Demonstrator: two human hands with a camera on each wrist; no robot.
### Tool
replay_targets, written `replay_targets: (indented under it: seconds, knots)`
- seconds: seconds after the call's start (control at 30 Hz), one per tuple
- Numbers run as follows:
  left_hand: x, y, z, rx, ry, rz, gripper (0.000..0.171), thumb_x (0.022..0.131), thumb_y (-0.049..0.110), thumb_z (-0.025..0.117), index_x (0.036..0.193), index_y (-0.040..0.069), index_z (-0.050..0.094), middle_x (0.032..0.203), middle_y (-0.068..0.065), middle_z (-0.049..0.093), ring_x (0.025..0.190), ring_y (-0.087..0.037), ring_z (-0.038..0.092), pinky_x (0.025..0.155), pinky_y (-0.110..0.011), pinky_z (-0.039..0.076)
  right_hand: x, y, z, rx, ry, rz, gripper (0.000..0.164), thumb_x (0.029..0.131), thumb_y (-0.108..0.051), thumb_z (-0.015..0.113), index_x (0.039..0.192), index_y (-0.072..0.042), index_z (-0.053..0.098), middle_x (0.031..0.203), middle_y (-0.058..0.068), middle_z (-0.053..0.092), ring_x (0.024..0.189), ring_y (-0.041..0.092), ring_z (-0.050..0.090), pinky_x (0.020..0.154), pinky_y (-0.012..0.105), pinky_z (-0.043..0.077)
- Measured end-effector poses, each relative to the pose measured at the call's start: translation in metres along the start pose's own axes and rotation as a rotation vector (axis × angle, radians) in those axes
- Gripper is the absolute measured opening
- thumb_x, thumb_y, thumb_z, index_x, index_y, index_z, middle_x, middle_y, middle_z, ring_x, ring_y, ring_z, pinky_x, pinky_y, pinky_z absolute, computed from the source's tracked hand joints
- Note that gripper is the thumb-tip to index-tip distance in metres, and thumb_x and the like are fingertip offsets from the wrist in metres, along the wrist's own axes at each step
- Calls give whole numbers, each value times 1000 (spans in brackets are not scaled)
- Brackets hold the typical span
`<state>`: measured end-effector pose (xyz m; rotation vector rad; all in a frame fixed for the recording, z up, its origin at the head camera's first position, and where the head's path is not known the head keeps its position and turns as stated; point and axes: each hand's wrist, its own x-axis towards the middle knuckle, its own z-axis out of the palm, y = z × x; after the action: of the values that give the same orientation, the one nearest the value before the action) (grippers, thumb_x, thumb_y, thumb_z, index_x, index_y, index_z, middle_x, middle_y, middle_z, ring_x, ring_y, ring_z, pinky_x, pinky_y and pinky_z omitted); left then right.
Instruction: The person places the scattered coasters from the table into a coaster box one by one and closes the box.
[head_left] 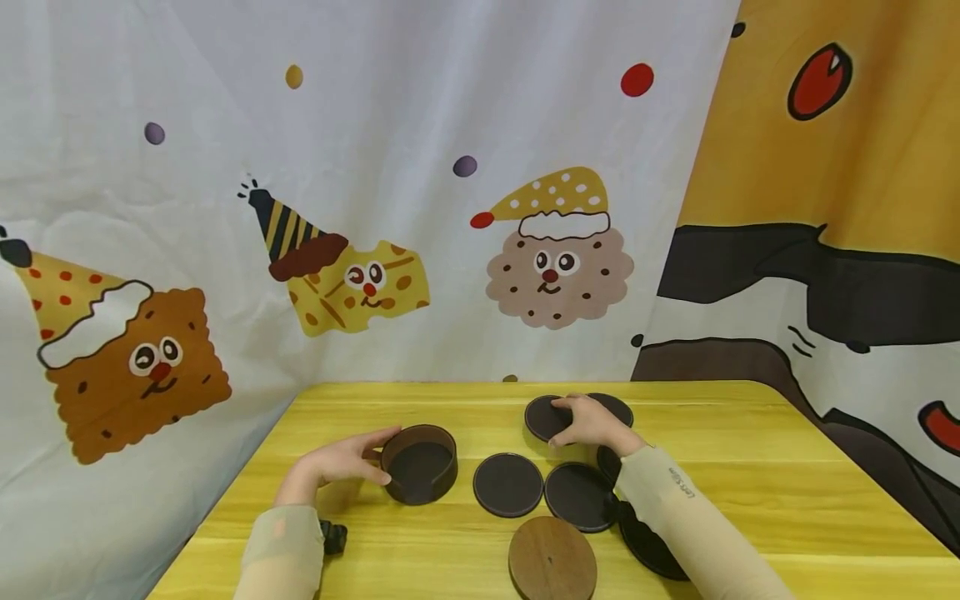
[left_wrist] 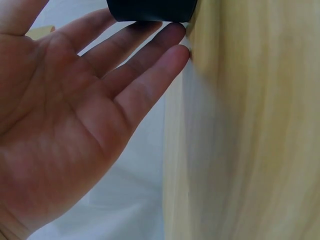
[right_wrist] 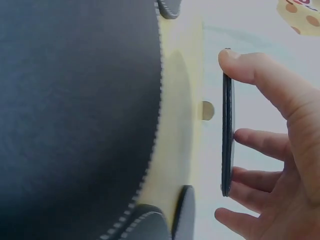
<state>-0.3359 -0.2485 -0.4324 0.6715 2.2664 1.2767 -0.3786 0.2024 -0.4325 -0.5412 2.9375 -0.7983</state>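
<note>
My left hand (head_left: 337, 462) holds the left side of a dark round coaster holder (head_left: 445, 479), which stands on the table with a notch in its front wall. One finger lies at its rim and the thumb at its front. In the left wrist view, the fingers (left_wrist: 145, 92) reach straight to the holder (left_wrist: 152, 10). My right hand (head_left: 592, 422) grips a black round coaster (head_left: 542, 417) by its edges, raised over the table. Seen edge-on in the right wrist view, that coaster (right_wrist: 228, 135) sits between thumb and fingertips.
Black coasters (head_left: 507, 485) (head_left: 577, 497) lie flat between the hands, with more (head_left: 651, 546) by the right sleeve and one (head_left: 617, 408) behind the right hand. A brown wooden disc (head_left: 552, 560) lies nearest. Behind the yellow wood table (head_left: 375, 400) hangs a printed cloth (head_left: 420, 100).
</note>
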Motion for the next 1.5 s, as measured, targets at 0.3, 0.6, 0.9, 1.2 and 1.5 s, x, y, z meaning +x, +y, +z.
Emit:
replay_targets:
  seconds: [0.3,0.6,0.9,1.2,1.5]
  knots:
    - [-1,-2,2,5,6,11,93,85,15,75,156,4,15,156,-29,15,131,-47,37,101,-59,35,1,-7,-14,-45,15,-46,84,71,-36,84,140,-2,51,146,32,35,126,47,43,96,56,41]
    - [0,-4,0,-1,3,19,92,85,15,75,155,2,16,155,-29,18,130,-47,38,101,-58,35,2,-19,-29,-51,31,-77,84,71,-34,84,141,-2,50,146,29,37,126,46,43,97,55,42]
    - [-1,-3,0,-6,1,13,92,85,15,75,155,2,17,154,-29,19,128,-45,42,101,-58,36,3,-33,-33,-86,34,-103,83,71,-36,83,141,-4,51,145,27,39,127,45,42,98,55,41]
    - [-2,-3,0,18,15,7,90,86,15,74,155,4,18,155,-28,19,130,-45,39,102,-59,34,8,-51,-26,-54,9,-168,84,71,-36,84,142,-5,50,145,26,39,125,43,45,95,55,43]
    - [-2,0,0,36,24,-14,90,86,18,75,155,6,20,155,-26,20,131,-44,39,103,-58,33,15,-70,-14,-72,-27,-195,85,70,-39,84,142,-10,51,147,23,38,129,41,42,96,54,43]
